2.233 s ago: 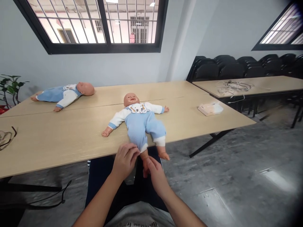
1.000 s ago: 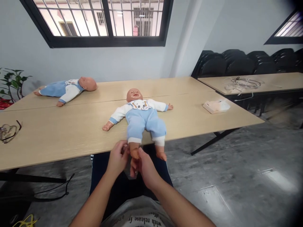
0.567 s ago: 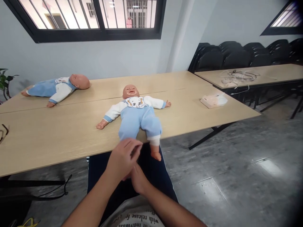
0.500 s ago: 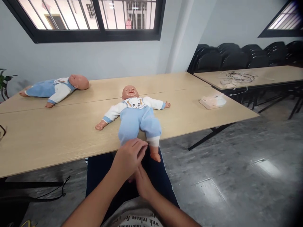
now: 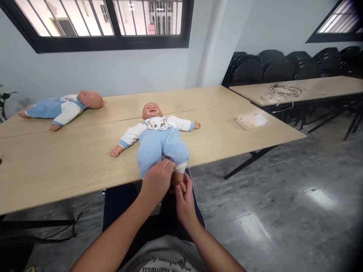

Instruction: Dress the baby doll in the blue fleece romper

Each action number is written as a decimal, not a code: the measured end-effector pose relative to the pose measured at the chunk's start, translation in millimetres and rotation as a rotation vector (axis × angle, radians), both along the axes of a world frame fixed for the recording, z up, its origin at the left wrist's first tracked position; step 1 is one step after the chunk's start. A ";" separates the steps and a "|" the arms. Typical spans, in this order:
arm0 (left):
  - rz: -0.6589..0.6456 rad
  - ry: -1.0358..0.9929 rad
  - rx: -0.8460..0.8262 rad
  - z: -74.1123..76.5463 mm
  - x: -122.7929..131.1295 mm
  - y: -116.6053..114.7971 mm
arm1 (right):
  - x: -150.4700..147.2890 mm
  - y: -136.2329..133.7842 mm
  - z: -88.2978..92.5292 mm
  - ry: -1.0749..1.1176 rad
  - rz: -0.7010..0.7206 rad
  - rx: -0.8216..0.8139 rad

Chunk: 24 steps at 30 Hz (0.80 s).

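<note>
A baby doll (image 5: 157,138) in a light blue and white outfit with an elephant bib lies face up, its lower legs over the table's near edge. My right hand (image 5: 185,206) is closed around the bare foot (image 5: 180,184) on the right side, thumb on top and fingers behind. My left hand (image 5: 159,179) is curled over the doll's lower legs, its fingertips at the inner side of the white trouser cuff (image 5: 180,167). Whatever those fingers pinch is hidden, and so is the doll's other foot.
A second doll (image 5: 59,107) lies at the far left of the table (image 5: 85,158). A small box with a pale sheet (image 5: 251,120) sits towards the right end. Tangled cables (image 5: 280,91) lie on another table, with stacked black chairs (image 5: 246,70) behind.
My right hand has moved up from below my left hand and taken hold of the doll's foot. My left hand has shifted slightly up and left, towards the cuff. The view has shifted a little.
</note>
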<state>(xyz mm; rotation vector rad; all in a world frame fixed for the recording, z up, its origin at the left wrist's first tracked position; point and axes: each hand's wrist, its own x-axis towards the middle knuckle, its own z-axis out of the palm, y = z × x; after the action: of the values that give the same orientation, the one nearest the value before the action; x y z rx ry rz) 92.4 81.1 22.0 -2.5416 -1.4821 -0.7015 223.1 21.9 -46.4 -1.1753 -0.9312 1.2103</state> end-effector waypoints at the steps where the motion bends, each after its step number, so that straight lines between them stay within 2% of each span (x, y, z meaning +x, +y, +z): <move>1: -0.042 0.011 -0.009 0.4 -2.8 -2.3 | -0.1 1.1 0.6 -0.006 -0.010 0.003; 3: -0.108 0.029 -0.032 1.3 -8.8 -7.2 | 0.2 1.3 2.6 -0.025 -0.024 0.013; 5: -0.119 0.002 -0.044 2.5 -14.3 -11.4 | 0.4 -0.1 6.3 0.007 -0.012 0.022; 9: -0.015 -0.114 -0.065 2.9 -20.4 -15.5 | 0.2 -3.0 19.6 0.237 -0.012 -0.024; 12: 0.093 -0.042 -0.037 0.5 -17.6 -15.8 | 0.9 -3.9 33.5 0.407 -0.019 -0.081; 14: 0.117 0.001 -0.007 -1.5 -12.2 -14.7 | 1.3 -4.1 42.2 0.449 -0.001 -0.092; 17: 0.129 -0.060 0.011 -2.5 -2.5 -11.2 | 0.3 -3.9 51.0 0.483 0.017 -0.081; 21: 0.160 -0.129 -0.013 -0.1 3.5 -6.7 | -3.3 -2.6 56.6 0.510 0.023 -0.071; 24: 0.132 -0.117 -0.059 1.2 4.0 -9.2 | -4.4 -0.2 60.4 0.517 0.017 -0.061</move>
<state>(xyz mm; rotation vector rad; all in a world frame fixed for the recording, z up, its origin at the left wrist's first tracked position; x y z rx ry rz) 96.4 71.9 23.2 -2.4548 -1.7142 -0.8104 218.6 21.7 14.0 -0.8371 -0.5167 1.4709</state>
